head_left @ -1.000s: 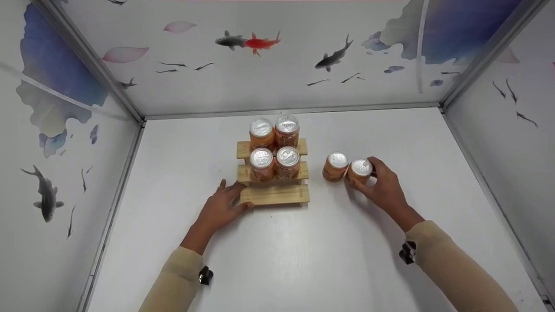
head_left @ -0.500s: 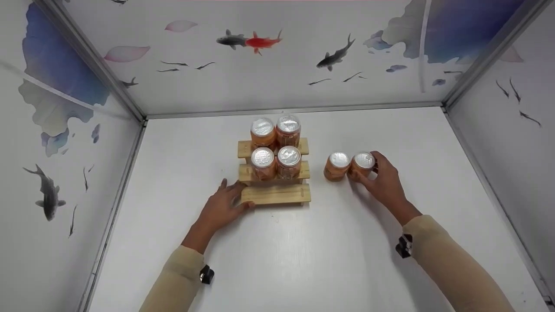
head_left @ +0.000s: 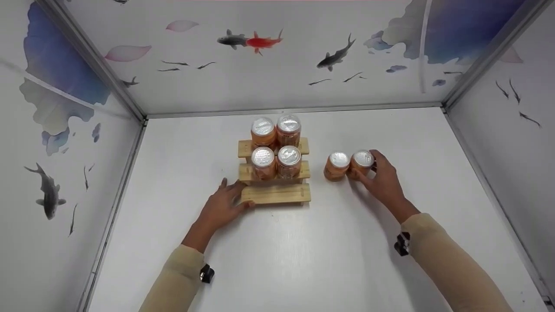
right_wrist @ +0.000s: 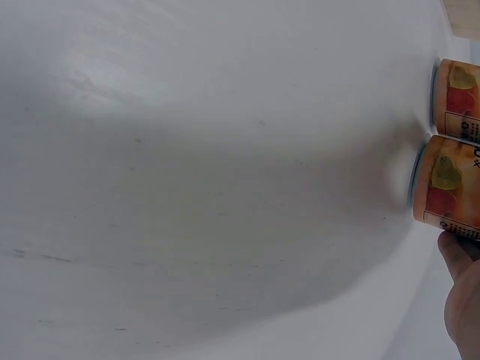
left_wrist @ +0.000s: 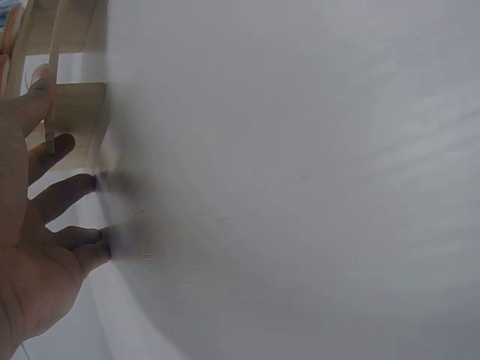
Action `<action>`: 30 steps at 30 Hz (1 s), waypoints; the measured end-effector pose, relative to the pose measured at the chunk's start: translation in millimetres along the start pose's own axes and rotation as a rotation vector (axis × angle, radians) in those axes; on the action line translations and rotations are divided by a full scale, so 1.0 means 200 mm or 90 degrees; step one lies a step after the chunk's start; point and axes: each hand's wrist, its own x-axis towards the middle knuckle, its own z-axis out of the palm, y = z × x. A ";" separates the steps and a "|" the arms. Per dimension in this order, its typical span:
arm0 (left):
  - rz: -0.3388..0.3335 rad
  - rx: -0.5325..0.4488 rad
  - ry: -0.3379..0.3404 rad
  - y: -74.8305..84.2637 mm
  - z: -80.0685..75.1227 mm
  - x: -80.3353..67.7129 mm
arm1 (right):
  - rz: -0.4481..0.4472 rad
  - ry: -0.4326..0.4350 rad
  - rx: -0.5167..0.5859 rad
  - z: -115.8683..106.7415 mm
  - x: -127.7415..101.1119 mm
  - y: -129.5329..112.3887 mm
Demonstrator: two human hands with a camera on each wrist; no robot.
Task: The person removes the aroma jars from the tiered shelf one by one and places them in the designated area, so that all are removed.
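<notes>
A three-step wooden rack (head_left: 275, 194) stands mid-table, and my left hand (head_left: 221, 207) grips the left end of its lowest step. In the left wrist view, the thumb and a finger (left_wrist: 54, 154) lie on either side of that board, other fingertips down at the table. My right hand (head_left: 386, 184) holds an orange-labelled can (head_left: 362, 164) with a silver top, thumb in front and fingers behind. A similar can (head_left: 336, 167) stands close at its left. Fruit pictures show on the held can's label (right_wrist: 448, 180) in the right wrist view.
Two cans (head_left: 263, 163) sit side by side on the middle step, and two more (head_left: 288, 130) on the top step. The white table (head_left: 277, 260) meets printed walls (head_left: 295, 86) at the back and on both sides.
My right hand has shifted its can slightly away from me, so it now stands level with the other loose can. The left hand stays on the rack.
</notes>
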 end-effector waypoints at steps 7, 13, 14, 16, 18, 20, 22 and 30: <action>0.001 -0.005 0.003 0.00 0.00 0.00 | 0.008 -0.006 0.008 0.00 0.00 -0.01; -0.007 -0.011 0.004 0.00 0.00 -0.01 | 0.022 -0.017 0.010 0.00 0.00 -0.01; -0.007 -0.012 0.003 0.00 0.00 -0.01 | 0.026 -0.019 0.011 0.01 0.00 -0.01; -0.007 -0.013 0.003 0.00 0.01 -0.01 | 0.031 -0.022 0.012 0.01 0.00 -0.01; -0.006 -0.014 0.004 -0.01 0.01 -0.01 | 0.034 -0.026 0.013 0.01 0.00 0.00; -0.006 -0.013 0.004 -0.01 0.01 -0.01 | 0.034 -0.030 0.014 0.00 0.00 0.00; -0.007 -0.014 0.003 -0.01 0.01 0.00 | 0.034 -0.032 0.015 0.00 0.00 0.00; -0.007 -0.016 0.000 -0.01 0.01 0.00 | 0.035 -0.030 -0.033 -0.01 -0.01 -0.03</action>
